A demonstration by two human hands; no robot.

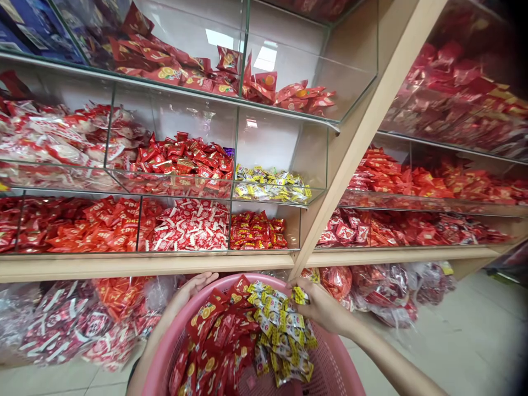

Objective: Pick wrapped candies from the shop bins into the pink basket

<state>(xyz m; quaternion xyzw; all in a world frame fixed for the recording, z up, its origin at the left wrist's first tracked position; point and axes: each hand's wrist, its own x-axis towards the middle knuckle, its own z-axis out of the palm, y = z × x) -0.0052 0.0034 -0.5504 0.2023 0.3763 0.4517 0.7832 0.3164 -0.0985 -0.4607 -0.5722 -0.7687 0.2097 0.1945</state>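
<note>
A pink plastic basket (159, 352) is right below me. Its left part holds red candy packets with orange-slice pictures (218, 335); on its right is a heap of small yellow-and-white wrapped candies (284, 324). My right hand (319, 305) is closed at the basket's right rim, with a yellow-and-white wrapped candy (300, 296) showing between thumb and fingers. My left forearm lies along the basket's left side. At the far left rim, just under the shelf edge, my left hand (200, 284) has its fingers stretched out, holding nothing visible.
A wooden shelf unit (144, 267) with glass-divided compartments stands ahead. Similar yellow-and-white candies (272, 186) lie in a middle compartment, red packets in others. Below are plastic bags of candy (61, 322) on the left and more bags (383, 291) on the right, above a tiled floor (466, 341).
</note>
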